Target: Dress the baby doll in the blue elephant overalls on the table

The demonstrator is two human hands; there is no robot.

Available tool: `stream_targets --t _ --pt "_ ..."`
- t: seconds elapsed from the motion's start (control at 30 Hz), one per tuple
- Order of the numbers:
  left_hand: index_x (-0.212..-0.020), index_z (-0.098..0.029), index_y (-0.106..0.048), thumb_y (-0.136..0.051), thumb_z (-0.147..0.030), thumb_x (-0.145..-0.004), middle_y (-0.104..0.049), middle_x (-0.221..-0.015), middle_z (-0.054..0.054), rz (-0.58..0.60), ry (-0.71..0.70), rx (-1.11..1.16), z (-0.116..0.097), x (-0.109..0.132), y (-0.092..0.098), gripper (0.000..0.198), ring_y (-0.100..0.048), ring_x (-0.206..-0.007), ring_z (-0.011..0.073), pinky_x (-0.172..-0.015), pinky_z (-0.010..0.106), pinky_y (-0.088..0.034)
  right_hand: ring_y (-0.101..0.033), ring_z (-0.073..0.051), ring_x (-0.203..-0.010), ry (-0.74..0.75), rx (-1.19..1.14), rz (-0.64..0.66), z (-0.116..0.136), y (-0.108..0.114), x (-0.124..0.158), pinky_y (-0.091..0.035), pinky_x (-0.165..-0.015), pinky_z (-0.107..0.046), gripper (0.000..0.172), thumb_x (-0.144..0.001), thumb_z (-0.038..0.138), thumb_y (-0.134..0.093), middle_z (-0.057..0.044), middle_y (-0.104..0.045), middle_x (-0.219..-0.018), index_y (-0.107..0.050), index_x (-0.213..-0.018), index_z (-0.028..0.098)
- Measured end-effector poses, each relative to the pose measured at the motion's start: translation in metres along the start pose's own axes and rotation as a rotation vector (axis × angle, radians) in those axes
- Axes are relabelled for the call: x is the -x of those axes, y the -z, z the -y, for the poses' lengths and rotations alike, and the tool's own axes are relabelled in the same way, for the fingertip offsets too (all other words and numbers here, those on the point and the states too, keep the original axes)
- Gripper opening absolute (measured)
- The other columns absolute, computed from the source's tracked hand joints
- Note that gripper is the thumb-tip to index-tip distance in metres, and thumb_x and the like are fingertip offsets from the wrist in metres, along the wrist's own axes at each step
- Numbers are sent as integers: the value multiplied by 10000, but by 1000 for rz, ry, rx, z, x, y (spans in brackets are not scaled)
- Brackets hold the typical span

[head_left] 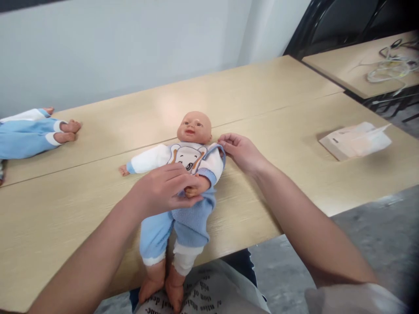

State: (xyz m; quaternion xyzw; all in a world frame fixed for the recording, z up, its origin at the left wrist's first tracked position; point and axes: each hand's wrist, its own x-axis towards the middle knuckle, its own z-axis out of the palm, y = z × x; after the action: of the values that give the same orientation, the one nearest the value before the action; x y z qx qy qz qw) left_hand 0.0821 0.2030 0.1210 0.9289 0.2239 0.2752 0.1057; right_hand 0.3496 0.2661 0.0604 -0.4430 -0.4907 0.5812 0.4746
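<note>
A baby doll in a white and blue outfit lies on its back on the wooden table, its feet hanging over the near edge. My left hand is closed around the doll's small hand at its belly. My right hand pinches the blue edge of the outfit at the doll's shoulder.
A second doll in blue clothes lies at the far left edge of the table. A flat plastic packet rests on the right side. Another table with cables stands behind on the right.
</note>
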Motion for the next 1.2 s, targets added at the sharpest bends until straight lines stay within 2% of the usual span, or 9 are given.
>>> stream_targets --t 0.17,0.3,0.37,0.5,0.63,0.8,0.9,1.0,1.2 --pt "-921 -245 -620 -712 -279 -950 -688 -780 -21 7 -13 22 -8 -5 6 103 -651 -751 145 -752 296 -551 -572 -101 -690 -82 -99 -16 -15 -3 -23 -473 -673 -247 169 -777 297 -826 6 -698 -823 -721 -856 191" --pt "-880 -255 -653 -743 -262 -910 -701 -757 -44 18 53 90 -9 0 17 96 -678 -725 132 -702 275 -548 -682 -172 -850 -166 -206 5 -32 -3 -36 -562 -810 -306 246 -775 356 -871 -48 -777 -946 -741 -912 198" --pt "-898 -273 -686 -826 -306 -834 -717 -763 -51 -94 164 114 -6 3 20 158 -697 -710 135 -666 274 -558 -708 -196 -929 -195 -237 22 -35 -6 -35 -580 -875 -333 260 -778 352 -873 -69 -792 -1009 -744 -944 198" --pt "-969 -280 -707 -901 -332 -738 -771 -893 -4 -535 498 155 -1 5 16 306 -743 -776 174 -650 308 -607 -709 -208 -1022 -223 -247 61 -32 -19 -14 -590 -878 -328 278 -877 404 -770 -87 -776 -1171 -730 -1065 204" --pt "-971 -232 -687 -875 -276 -734 -761 -880 6 -683 597 187 -3 -4 9 306 -741 -763 157 -617 273 -611 -700 -195 -957 -257 -286 37 -35 -31 20 -585 -775 -315 372 -942 504 -638 -78 -742 -1164 -657 -1174 214" --pt "-994 -211 -689 -849 -285 -757 -756 -944 27 -687 622 112 -9 -13 0 295 -752 -841 171 -686 287 -635 -647 -161 -777 -127 79 -278 -40 -41 53 -504 -639 -276 426 -863 483 -739 -39 -705 -997 -574 -1160 225" --pt "-1014 -221 -692 -850 -299 -775 -752 -964 25 -675 609 74 -13 -15 -4 298 -752 -870 180 -720 304 -646 -601 -152 -651 -179 193 -161 -38 -43 60 -449 -576 -277 293 -889 484 -697 -15 -672 -789 -628 -956 207" --pt "-1021 -220 -689 -851 -318 -779 -747 -973 26 -671 582 39 -14 -14 -3 307 -749 -886 185 -715 301 -647 -547 -131 -549 -263 135 -192 -37 -40 58 -389 -499 -261 245 -882 426 -683 11 -608 -665 -595 -810 208" --pt "-1005 -216 -682 -834 -341 -775 -755 -974 27 -695 586 27 -12 -15 3 303 -750 -926 192 -703 293 -649 -567 -106 -615 -361 -261 -3 -31 -27 42 -268 -436 -213 236 -827 365 -738 -27 -693 -835 -673 -977 195"
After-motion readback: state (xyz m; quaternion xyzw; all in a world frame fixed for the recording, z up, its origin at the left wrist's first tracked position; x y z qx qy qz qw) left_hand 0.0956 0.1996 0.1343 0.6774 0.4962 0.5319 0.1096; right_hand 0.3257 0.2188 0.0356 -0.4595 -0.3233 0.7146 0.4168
